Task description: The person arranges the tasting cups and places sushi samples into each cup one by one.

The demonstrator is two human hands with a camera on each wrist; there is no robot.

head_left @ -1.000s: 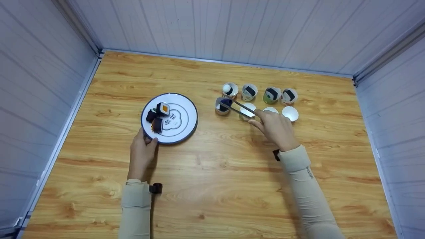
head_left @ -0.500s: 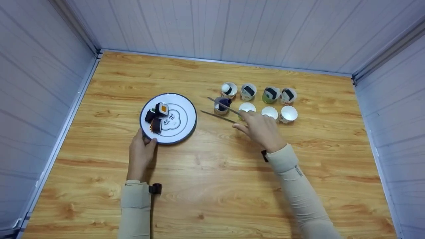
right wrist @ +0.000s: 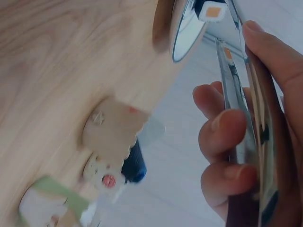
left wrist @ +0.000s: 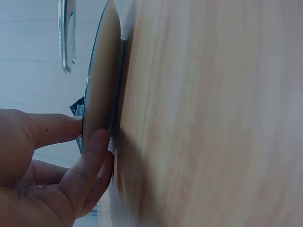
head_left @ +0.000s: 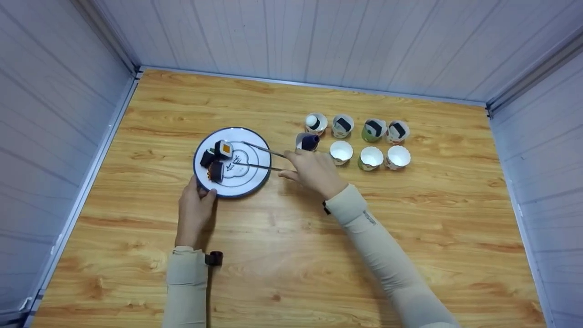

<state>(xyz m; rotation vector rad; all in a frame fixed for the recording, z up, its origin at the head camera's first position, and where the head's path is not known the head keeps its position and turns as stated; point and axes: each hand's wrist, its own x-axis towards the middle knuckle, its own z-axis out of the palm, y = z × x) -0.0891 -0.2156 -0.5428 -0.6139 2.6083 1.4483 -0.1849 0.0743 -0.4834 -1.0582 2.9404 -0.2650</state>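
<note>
My left hand (head_left: 193,212) pinches the near-left rim of a blue-edged white plate (head_left: 255,180); in the left wrist view its thumb is at the top edge and fingers are beneath. Three toy sushi pieces sit on the plate's left half: a roll with an orange square centre (head_left: 223,149), a dark piece with a bit of green (head_left: 207,158) and a dark roll with orange beads (head_left: 216,172). My right hand (head_left: 316,171) grips metal tongs (right wrist: 236,94). The tongs' arms are spread over the plate, their tips right of the sushi, with nothing between them.
Two rows of paper cups stand right of the plate. The back-row cups hold black-and-white pieces, such as the one in the far-right cup (head_left: 397,130). A dark blue piece (head_left: 310,141) is in the front-left cup; the other front cups, like this one (head_left: 341,151), show white insides.
My right hand has carried the tongs left, from the front-left cup to above the plate. The tongs have spread and the dark blue piece stays in the cup. My left hand keeps its hold.
</note>
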